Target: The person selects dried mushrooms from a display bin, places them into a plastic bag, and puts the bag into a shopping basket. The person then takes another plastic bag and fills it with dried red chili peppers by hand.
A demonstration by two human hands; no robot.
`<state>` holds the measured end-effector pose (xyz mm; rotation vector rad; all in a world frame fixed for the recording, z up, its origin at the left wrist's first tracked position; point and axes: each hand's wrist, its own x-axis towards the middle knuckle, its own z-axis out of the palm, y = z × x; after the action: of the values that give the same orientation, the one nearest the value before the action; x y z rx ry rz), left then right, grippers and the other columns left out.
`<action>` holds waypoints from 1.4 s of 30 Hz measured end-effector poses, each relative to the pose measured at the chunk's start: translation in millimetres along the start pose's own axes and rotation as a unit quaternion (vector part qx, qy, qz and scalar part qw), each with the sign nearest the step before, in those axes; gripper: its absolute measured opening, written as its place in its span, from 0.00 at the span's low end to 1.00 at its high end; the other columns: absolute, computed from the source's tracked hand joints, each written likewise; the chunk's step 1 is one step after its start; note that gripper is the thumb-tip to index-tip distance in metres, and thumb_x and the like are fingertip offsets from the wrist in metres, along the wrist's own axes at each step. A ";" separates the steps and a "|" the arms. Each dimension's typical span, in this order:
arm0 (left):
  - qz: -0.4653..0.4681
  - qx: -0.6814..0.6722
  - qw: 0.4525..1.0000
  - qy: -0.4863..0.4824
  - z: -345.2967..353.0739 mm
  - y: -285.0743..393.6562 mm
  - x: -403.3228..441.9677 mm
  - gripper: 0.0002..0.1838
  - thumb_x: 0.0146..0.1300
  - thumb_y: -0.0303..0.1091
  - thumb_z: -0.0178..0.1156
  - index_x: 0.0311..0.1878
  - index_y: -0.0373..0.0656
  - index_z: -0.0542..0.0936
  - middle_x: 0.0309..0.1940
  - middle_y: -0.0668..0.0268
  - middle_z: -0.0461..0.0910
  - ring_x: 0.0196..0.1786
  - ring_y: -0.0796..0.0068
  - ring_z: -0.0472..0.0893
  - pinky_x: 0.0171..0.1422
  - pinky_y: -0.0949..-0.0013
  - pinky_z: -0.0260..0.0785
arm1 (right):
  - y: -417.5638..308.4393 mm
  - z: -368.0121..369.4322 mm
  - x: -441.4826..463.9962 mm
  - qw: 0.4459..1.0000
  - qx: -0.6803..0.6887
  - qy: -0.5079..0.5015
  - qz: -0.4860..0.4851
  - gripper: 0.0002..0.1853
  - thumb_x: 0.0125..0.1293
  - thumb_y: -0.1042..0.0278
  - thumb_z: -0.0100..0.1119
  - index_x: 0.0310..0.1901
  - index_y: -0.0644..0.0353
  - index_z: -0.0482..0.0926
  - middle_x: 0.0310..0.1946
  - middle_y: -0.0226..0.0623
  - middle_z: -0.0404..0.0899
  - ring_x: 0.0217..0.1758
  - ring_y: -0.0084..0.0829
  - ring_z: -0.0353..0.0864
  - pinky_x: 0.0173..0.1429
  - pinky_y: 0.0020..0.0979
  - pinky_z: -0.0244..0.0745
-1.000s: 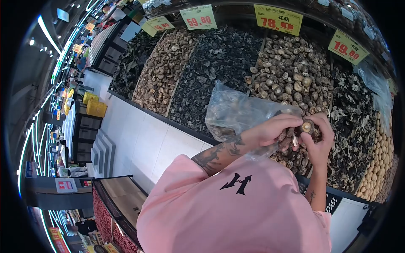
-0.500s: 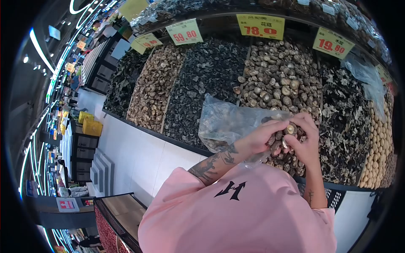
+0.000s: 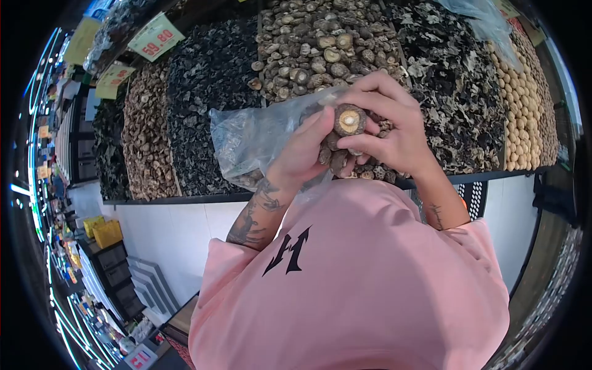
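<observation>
My left hand [image 3: 303,147] is curled around several dried shiitake mushrooms [image 3: 338,161] at the mouth of a clear plastic bag [image 3: 245,137]. The bag trails to the left, over the dark dried fungus. Between my two hands, one dried shiitake mushroom [image 3: 349,121] shows its pale yellow underside and stem stub. My right hand [image 3: 394,123] is closed around its right side, thumb below and fingers above. Both hands hover over the near part of the dried shiitake bin [image 3: 308,46]. The bag's opening is partly hidden by my fingers.
Black dried fungus [image 3: 213,68] fills the bin to the left, with smaller brown mushrooms [image 3: 148,132] beyond. On the right lie black-and-grey fungus [image 3: 447,92] and tan oval goods [image 3: 524,117]. Another plastic bag [image 3: 484,28] hangs top right. A price card [image 3: 156,38] stands upper left.
The view has tilted down and turned, so bins and hands appear further up and left. A mushroom's underside now faces me between my hands; the bag stays with my left hand.
</observation>
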<state>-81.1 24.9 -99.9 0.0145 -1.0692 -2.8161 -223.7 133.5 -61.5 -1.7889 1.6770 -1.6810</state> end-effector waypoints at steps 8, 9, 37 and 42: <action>0.037 0.206 0.971 0.113 14.0 2.6 11.0 0.21 0.74 0.47 0.54 0.46 0.34 0.81 0.33 0.63 0.83 0.22 0.78 0.79 0.21 0.79 0.68 | 23.2 10.8 -15.8 0.997 0.040 0.048 0.048 0.27 0.62 0.49 0.66 0.52 0.66 0.82 0.51 0.41 0.77 0.54 0.33 0.77 0.58 0.34 0.73; 0.021 0.287 0.943 0.168 23.3 11.6 7.4 0.15 0.69 0.42 0.62 0.41 0.37 0.83 0.32 0.65 0.82 0.30 0.79 0.80 0.25 0.75 0.68 | 33.5 13.2 -22.2 0.986 0.085 0.066 0.131 0.35 0.66 0.39 0.54 0.57 0.68 0.78 0.56 0.43 0.75 0.58 0.35 0.75 0.64 0.36 0.69; 0.279 0.749 0.543 0.258 4.7 -54.4 19.5 0.34 0.58 0.57 0.61 0.61 0.41 0.75 0.57 0.51 0.74 0.63 0.51 0.71 0.74 0.38 0.51 | 55.2 46.8 -81.0 0.923 0.245 0.063 0.290 0.29 0.79 0.58 0.39 0.76 0.54 0.48 0.70 0.44 0.60 0.72 0.40 0.65 0.73 0.44 0.66; 0.334 0.736 0.543 0.227 12.9 -38.7 5.8 0.35 0.57 0.53 0.64 0.63 0.40 0.74 0.60 0.50 0.71 0.66 0.46 0.69 0.73 0.40 0.55 | 19.9 53.3 -48.8 0.723 0.463 0.207 0.469 0.27 0.80 0.56 0.37 0.75 0.54 0.54 0.73 0.44 0.59 0.76 0.40 0.60 0.77 0.42 0.61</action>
<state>-92.1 61.4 -115.6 0.3598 -2.1670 -0.5576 -181.2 135.6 -123.1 -0.0341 1.0799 -1.8304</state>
